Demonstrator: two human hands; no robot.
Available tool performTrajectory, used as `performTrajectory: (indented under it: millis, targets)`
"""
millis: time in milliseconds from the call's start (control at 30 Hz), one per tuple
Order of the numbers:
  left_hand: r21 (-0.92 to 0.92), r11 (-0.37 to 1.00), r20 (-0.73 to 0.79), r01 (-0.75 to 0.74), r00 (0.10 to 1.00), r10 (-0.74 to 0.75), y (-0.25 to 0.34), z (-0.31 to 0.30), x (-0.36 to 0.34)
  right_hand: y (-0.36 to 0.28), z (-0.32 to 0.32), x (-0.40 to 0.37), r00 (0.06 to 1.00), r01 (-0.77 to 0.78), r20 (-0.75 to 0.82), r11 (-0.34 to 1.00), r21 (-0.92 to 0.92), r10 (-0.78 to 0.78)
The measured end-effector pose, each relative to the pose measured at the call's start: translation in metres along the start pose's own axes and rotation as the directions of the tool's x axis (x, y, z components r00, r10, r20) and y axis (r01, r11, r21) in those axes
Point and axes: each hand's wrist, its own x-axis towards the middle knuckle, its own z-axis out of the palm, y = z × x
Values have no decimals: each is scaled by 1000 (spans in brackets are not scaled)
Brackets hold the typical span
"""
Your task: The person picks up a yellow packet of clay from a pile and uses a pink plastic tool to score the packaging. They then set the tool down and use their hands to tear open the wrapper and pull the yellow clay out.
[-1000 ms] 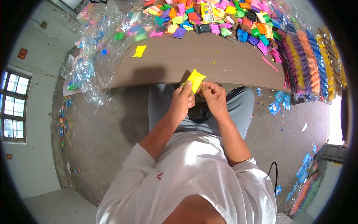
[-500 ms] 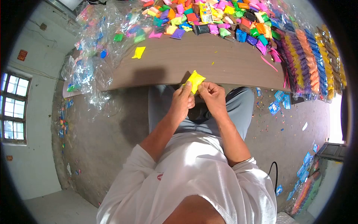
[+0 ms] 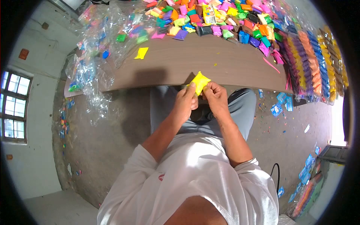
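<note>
Beyond your white shirt and grey trousers, both hands close on one small yellow packet, held at the counter's near edge. Your left hand grips its left side with the thumb on top; your right hand pinches the lower right corner. Farther in, a second yellow packet lies apart. Crumpled clear plastic covers the left end, bagged packet strips the right, and a multicoloured packet pile the far side.
</note>
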Motion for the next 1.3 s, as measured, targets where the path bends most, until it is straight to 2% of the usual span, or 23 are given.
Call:
performTrajectory:
  millis: [100,167,233,300,400,500,633,733,900,967,1033,1133,1300]
  targets:
    - [-17,1000,10,-26,1000,27,-1,-2,1,-4,-2,-4,999,3,34,998,68,-5]
    - [-66,998,23,-8,1000,10,-13,-10,6,-10,-3,-7,999,22,-40,976,-216,-31]
    - [-85,996,-58,40,997,-45,-17,-6,8,-31,4,-10,997,-31,-72,914,-404,2]
    - [-104,994,-49,27,998,-32,-18,-3,7,-20,2,-9,999,16,-41,978,-209,-25]
    - [-60,996,-9,-60,998,60,-13,1,4,-9,0,-4,995,83,-40,990,-112,-88]
    - [-51,997,-23,-52,998,51,-16,-2,4,-10,-3,-4,998,59,3,997,-50,-59]
    - [-47,998,-36,-34,999,32,-15,-1,1,-8,-3,-4,999,42,-14,994,-102,-44]
    - [-58,997,-38,-46,998,44,-19,-5,2,-7,-4,-4,995,101,19,977,-187,-99]
    - [-55,997,-49,-54,997,51,-17,-8,-1,1,-6,-2,987,156,73,967,-200,-144]
    - [-71,997,-49,-29,998,25,-15,-10,-3,-4,-5,-4,990,97,115,978,-182,-76]
    - [-56,997,-65,-43,997,40,-15,-12,-4,-6,0,-5,986,152,94,965,-216,-135]
    - [-47,998,-93,-40,995,36,-16,-13,-3,-9,7,-6,993,102,80,974,-203,-87]
    - [-65,995,-79,-73,995,68,-15,-21,-7,-2,-14,5,972,223,148,924,-311,-185]
